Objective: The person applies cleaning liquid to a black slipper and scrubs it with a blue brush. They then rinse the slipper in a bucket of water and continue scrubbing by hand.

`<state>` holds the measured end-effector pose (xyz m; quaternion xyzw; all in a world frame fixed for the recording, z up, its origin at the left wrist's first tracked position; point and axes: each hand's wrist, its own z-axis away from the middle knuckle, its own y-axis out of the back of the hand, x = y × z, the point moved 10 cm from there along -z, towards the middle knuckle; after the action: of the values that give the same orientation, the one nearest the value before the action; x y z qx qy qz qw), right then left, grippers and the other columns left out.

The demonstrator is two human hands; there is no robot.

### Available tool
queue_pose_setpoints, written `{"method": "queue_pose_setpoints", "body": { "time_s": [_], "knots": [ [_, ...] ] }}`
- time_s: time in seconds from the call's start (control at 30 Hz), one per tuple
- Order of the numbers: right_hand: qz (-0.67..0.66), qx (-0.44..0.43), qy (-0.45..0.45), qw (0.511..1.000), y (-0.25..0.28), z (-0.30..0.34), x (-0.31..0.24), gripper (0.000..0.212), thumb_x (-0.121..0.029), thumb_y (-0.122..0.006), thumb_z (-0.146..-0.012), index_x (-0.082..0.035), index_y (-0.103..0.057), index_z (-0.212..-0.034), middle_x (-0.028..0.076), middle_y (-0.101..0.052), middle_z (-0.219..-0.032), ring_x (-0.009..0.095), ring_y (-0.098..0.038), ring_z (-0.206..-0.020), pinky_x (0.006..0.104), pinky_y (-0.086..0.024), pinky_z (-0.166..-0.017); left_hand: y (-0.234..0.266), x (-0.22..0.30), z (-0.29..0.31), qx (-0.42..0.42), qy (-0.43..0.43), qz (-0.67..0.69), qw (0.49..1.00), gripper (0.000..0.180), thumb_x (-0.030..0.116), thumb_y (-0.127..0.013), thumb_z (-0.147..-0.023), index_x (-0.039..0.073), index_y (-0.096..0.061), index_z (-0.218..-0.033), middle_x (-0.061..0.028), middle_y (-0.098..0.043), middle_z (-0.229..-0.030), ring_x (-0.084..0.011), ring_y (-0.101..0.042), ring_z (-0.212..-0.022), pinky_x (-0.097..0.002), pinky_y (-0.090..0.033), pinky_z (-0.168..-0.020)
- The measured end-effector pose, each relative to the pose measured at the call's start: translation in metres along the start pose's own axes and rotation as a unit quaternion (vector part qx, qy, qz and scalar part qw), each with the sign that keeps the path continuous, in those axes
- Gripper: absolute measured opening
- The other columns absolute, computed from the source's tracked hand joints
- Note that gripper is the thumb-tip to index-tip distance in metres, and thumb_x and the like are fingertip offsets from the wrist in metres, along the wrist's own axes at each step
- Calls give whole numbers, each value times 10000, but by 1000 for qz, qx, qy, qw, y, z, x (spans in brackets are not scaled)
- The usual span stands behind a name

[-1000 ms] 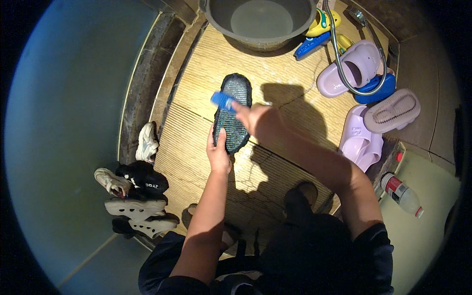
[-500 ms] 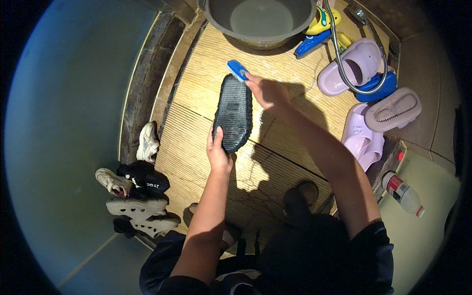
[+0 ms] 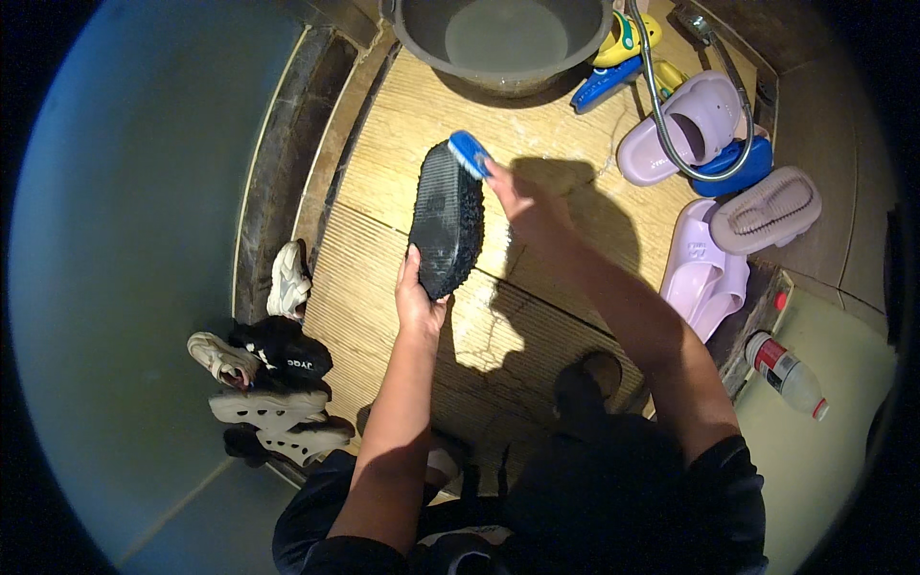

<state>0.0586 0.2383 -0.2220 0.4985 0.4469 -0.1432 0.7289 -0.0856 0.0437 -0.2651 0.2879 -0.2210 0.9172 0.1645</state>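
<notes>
A black slipper (image 3: pixel 443 222) with a ridged sole hangs over the tiled floor, its sole turned up toward me. My left hand (image 3: pixel 420 299) is closed round its near end, the thumb lying along the sole's edge. With closed fingers my right hand (image 3: pixel 515 195) grips a blue scrubbing brush (image 3: pixel 470 153) with pale bristles. The brush is at the far right edge of the sole, its bristles against or just beside the rim; exact contact is hard to tell.
A dark basin (image 3: pixel 508 81) of cloudy water stands at the far side. Lilac slippers (image 3: pixel 704 264), blue and yellow footwear and a metal shower hose (image 3: pixel 661 115) lie to the right, near a plastic bottle (image 3: pixel 788 376). Several shoes (image 3: pixel 268 407) line the left edge.
The slipper has tilted, showing more of its bumpy right side. My right hand has brought the brush slightly nearer and to the right, along the sole's far end.
</notes>
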Motion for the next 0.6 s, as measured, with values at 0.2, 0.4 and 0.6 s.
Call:
{"method": "queue_pose_setpoints", "body": {
  "time_s": [0.2,0.4,0.6],
  "knots": [
    [-58,32,-17,998,5,12,-10,354,-228,-562,-986,-163,-581,-1333,135,-670,-742,253,-636,-578,383,-470,-534,-6,-11,-6,-9,9,21,1000,316,349,-580,-971,93,-568,-1155,-31,-682,-945,-142,-660,-646,-236,-436,-389],
    [-54,-43,62,996,25,115,-60,395,-190,-568,-979,-124,-524,-1367,172,-647,-779,297,-609,-589,422,-473,-544,-18,3,-1,4,-10,21,1000,347,337,-598,-962,82,-566,-1195,-39,-682,-981,-142,-673,-724,-240,-482,-454],
    [-112,49,86,989,33,36,-22,418,-229,-540,-991,-204,-495,-1405,200,-682,-877,331,-683,-727,416,-524,-639,-37,12,14,-3,-20,-12,1000,391,325,-619,-952,73,-560,-1245,-40,-683,-1003,-139,-674,-744,-242,-493,-470]
  ]
}}
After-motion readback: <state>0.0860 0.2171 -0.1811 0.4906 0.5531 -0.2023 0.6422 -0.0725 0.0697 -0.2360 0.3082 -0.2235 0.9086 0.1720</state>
